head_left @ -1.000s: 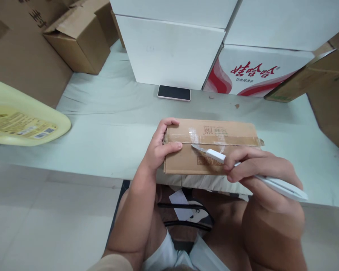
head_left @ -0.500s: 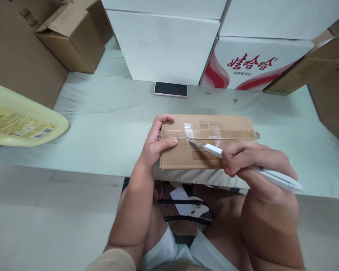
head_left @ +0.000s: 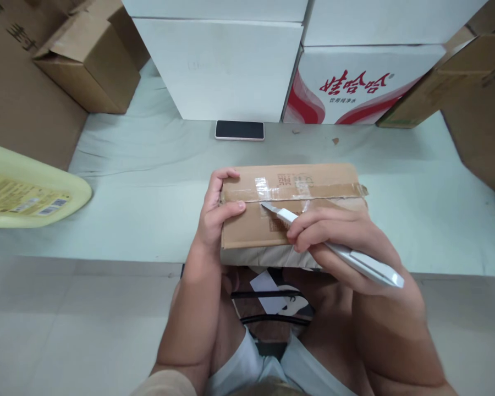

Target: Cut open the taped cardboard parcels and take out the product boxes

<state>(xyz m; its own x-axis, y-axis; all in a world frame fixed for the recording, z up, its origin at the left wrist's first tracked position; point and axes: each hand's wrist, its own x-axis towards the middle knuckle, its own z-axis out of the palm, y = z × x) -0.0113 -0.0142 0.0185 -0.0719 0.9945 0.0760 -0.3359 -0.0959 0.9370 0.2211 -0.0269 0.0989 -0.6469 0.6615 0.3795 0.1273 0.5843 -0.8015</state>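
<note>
Head view: the left hand (head_left: 212,212) grips one end of a cardboard box (head_left: 249,228), thumb (head_left: 232,209) on top, while the right hand (head_left: 355,235) has its fingers closed round a white knife (head_left: 286,216). The box lies between both hands, on the near edge of the bench (head_left: 157,220). The blade (head_left: 269,208) points toward the left thumb, near the tape (head_left: 334,191); contact is unclear. A slip under pressure could cut that thumb; pushing too deep might score any contents.

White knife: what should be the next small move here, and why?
Probably ease the left thumb away from the blade: the thumb lies on the box, close to the tip, and the knife in the right hand points toward it.
</note>
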